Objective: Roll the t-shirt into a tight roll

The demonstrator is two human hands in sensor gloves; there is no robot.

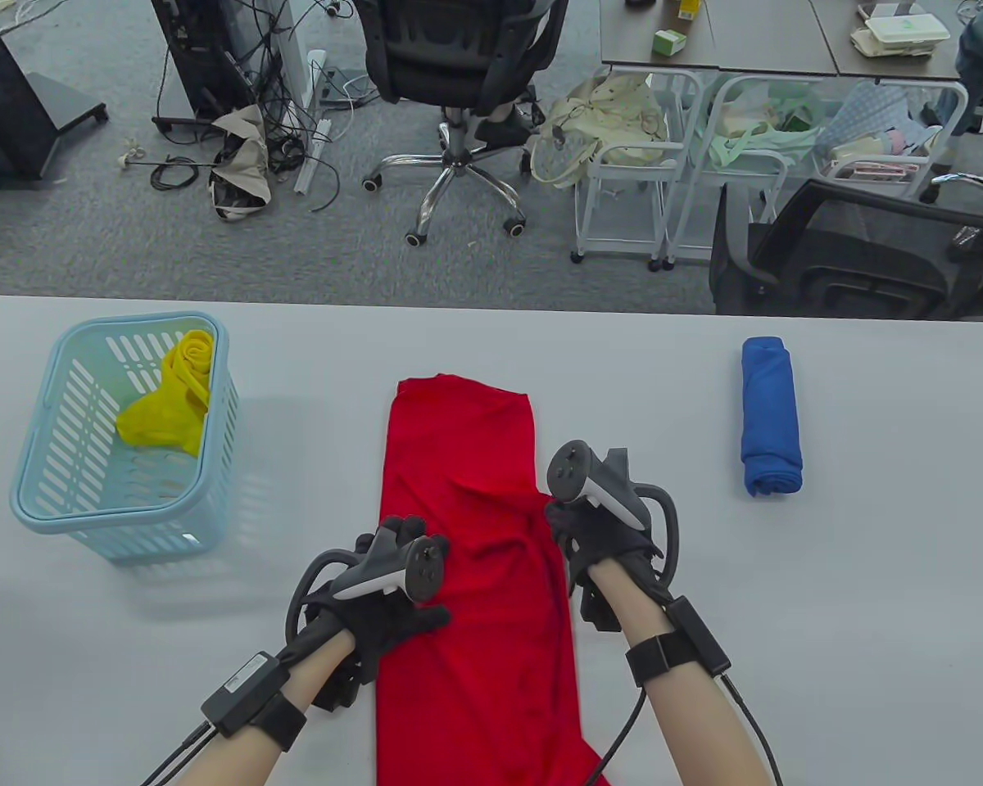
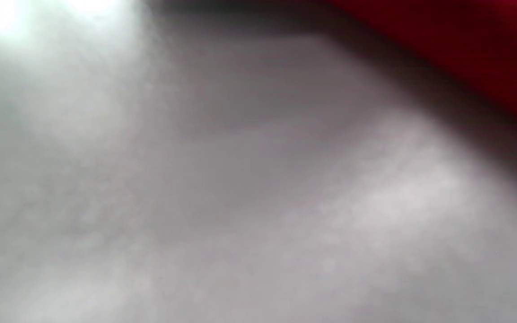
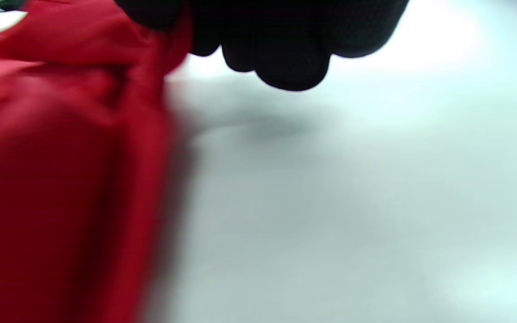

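A red t-shirt (image 1: 475, 524) lies folded into a long strip down the middle of the table, running off the front edge. My left hand (image 1: 393, 606) rests flat on the strip's left edge, fingers spread. My right hand (image 1: 577, 532) grips the strip's right edge, where the cloth is bunched and lifted a little. In the right wrist view my gloved fingers (image 3: 285, 49) curl against the red cloth (image 3: 61, 179). The left wrist view is blurred and shows table with a corner of the red shirt (image 2: 465, 40).
A light blue basket (image 1: 65, 499) at the left holds a yellow garment (image 1: 172, 393). A rolled blue t-shirt (image 1: 770, 413) lies at the right. The grey table (image 1: 868, 614) ends at a far edge, with chairs and carts beyond.
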